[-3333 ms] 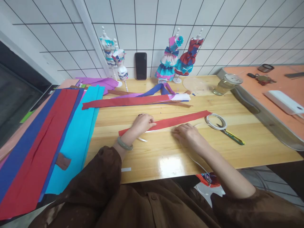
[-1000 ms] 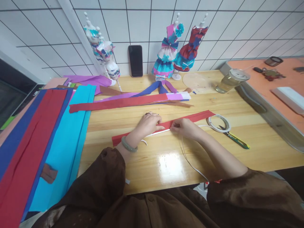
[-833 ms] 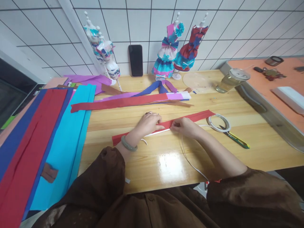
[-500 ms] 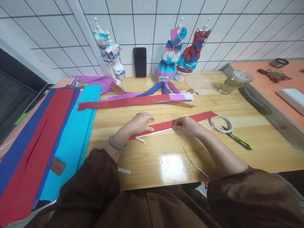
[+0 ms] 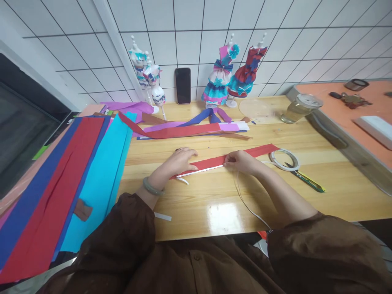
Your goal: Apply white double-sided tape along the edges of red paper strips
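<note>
A red crepe paper strip (image 5: 211,163) lies across the wooden table, with thin white tape (image 5: 202,169) along its near edge. My left hand (image 5: 183,161) rests on the strip's left part, thumb and fingers apart. Further right, my right hand (image 5: 239,160) pinches the strip's near edge at the tape; its fingertips are partly hidden. A narrow white ribbon of tape (image 5: 245,203) hangs in a curve below that hand to the table edge. Past the strip's right end lie a tape roll (image 5: 297,160) and a green-yellow cutting tool (image 5: 309,181), partly under the roll.
Red, blue and cyan paper sheets (image 5: 101,179) cover the left side. Behind my hands lie several coloured strips (image 5: 190,130). Small dressed mannequins (image 5: 218,83) and a phone (image 5: 183,85) stand by the tiled wall. A lidded cup (image 5: 298,109) stands back right.
The left end of the red strip at the back has swung away from me and now lies bent over the cyan paper. The view has shifted slightly; both hands stay nearly in place.
</note>
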A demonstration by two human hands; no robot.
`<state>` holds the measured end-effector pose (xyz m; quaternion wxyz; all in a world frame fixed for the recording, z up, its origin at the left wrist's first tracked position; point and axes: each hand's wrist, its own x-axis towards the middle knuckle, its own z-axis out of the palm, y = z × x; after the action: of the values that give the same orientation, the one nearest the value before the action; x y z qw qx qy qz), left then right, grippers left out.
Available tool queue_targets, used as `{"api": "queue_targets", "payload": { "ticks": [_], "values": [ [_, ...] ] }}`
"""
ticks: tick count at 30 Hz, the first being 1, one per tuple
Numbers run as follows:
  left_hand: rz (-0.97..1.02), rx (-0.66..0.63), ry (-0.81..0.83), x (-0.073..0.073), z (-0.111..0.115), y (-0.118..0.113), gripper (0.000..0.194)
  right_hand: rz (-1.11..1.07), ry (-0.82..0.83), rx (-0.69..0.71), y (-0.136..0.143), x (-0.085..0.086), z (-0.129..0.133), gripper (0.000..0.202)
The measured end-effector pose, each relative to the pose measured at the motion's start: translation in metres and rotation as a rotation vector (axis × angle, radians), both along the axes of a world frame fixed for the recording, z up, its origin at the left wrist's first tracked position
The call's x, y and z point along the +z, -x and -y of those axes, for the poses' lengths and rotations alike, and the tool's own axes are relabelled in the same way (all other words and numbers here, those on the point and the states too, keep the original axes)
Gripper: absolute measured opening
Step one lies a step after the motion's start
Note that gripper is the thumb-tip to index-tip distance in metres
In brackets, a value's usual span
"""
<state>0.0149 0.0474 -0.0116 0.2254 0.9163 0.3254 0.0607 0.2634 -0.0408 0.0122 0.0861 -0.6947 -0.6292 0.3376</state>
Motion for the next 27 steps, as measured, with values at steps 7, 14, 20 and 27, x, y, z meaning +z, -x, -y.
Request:
{"api": "queue_targets", "payload": {
  "ticks": [7,14,20,27],
  "values": [
    [0.02,0.024,-0.044,0.004,0.006,0.002,0.047,-0.033,-0.021,0.012,-0.002,0.0,0.002,0.017],
    [0.071,0.06,-0.188,0.02,0.021,-0.003,0.028,-0.046,-0.008,0.004,-0.004,-0.005,-0.002,0.015],
    [-0.012,-0.113,-0.257,0.025,0.063,-0.031,0.018,-0.053,0.006,0.019,-0.004,-0.005,-0.004,0.014],
    [-0.114,-0.082,-0.412,0.013,0.096,-0.066,0.029,-0.024,-0.007,0.035,-0.007,-0.007,-0.008,0.013]
  ]
}}
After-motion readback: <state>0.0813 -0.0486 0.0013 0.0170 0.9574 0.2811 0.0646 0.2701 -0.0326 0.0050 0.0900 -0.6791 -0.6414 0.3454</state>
